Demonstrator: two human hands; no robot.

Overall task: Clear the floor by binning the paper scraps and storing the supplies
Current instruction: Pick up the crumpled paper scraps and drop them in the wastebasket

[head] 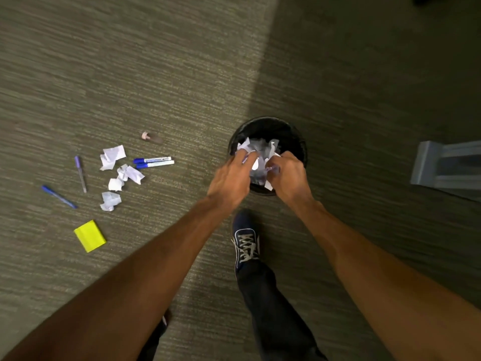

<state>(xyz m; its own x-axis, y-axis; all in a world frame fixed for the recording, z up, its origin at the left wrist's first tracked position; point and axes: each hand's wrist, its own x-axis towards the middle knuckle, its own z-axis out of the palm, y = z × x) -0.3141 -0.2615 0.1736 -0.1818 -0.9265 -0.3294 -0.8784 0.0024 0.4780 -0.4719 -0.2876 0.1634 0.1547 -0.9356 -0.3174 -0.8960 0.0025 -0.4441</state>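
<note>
A black mesh bin [263,121] stands on the carpet and holds white paper scraps [260,147]. Both hands hover over its mouth. My left hand [231,178] has its fingers spread, with the tips touching the paper. My right hand [289,175] curls around a paper scrap [272,169]. To the left, more crumpled scraps [113,156] [127,175] [110,200] lie on the floor. Beside them are two blue-capped white markers [153,162], a purple pen [80,174], a blue pen [58,196] and a yellow sticky-note pad [90,235].
A small pink and grey object [152,137] lies above the markers. My dark shoe [244,238] stands just in front of the bin. A grey metal furniture base [447,165] sits at the right edge. Striped carpet covers the floor.
</note>
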